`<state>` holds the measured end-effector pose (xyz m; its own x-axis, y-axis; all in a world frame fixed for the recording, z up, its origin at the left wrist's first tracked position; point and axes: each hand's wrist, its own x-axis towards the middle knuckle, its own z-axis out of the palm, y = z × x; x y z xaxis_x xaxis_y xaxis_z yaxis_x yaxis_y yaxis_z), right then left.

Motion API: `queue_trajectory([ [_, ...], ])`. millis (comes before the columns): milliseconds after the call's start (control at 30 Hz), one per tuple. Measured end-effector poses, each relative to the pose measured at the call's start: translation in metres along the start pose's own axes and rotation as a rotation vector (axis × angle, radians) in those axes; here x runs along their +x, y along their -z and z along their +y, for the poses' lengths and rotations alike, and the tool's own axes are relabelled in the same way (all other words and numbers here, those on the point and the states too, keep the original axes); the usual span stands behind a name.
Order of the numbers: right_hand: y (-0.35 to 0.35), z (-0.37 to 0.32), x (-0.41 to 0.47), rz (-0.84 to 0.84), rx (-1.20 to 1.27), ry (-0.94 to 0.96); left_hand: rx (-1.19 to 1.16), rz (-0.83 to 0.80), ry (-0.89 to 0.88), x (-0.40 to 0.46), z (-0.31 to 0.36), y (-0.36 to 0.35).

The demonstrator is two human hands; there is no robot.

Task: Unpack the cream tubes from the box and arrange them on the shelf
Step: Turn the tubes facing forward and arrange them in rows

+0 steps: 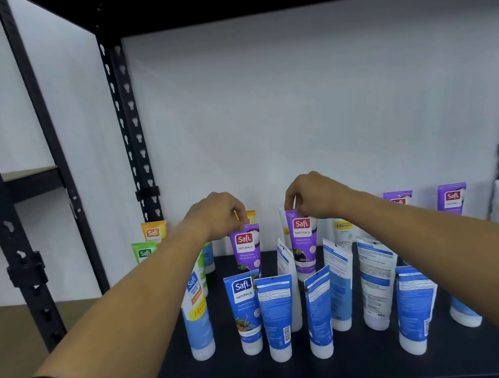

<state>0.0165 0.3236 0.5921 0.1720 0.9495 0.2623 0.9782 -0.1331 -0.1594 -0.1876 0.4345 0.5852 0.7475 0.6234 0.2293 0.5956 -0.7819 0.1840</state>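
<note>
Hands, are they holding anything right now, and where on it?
Yes. The left hand pinches one purple tube by its top edge; the right hand pinches another purple tube likewise.

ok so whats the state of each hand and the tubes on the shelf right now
left hand: pinching the top of a purple tube
right hand: pinching the top of another purple tube
left purple tube: upright, cap down, label facing out
right purple tube: upright, cap down, label facing out
blue front-row tubes: standing cap down, most showing their backs
shelf: dark board, carrying standing tubes
</note>
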Motion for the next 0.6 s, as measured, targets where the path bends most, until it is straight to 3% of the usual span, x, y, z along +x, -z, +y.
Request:
queue_trajectory([
  [333, -0.013, 0.003, 0.007, -0.015, 0.015, -0.003, -0.001, 0.005, 0.025, 0.009, -0.009, -0.012],
  [600, -0.023, 0.002, 0.009, -0.038, -0.002, 0.008, -0.066, -0.083, 0.017, 0.02, -0.017, -0.018],
])
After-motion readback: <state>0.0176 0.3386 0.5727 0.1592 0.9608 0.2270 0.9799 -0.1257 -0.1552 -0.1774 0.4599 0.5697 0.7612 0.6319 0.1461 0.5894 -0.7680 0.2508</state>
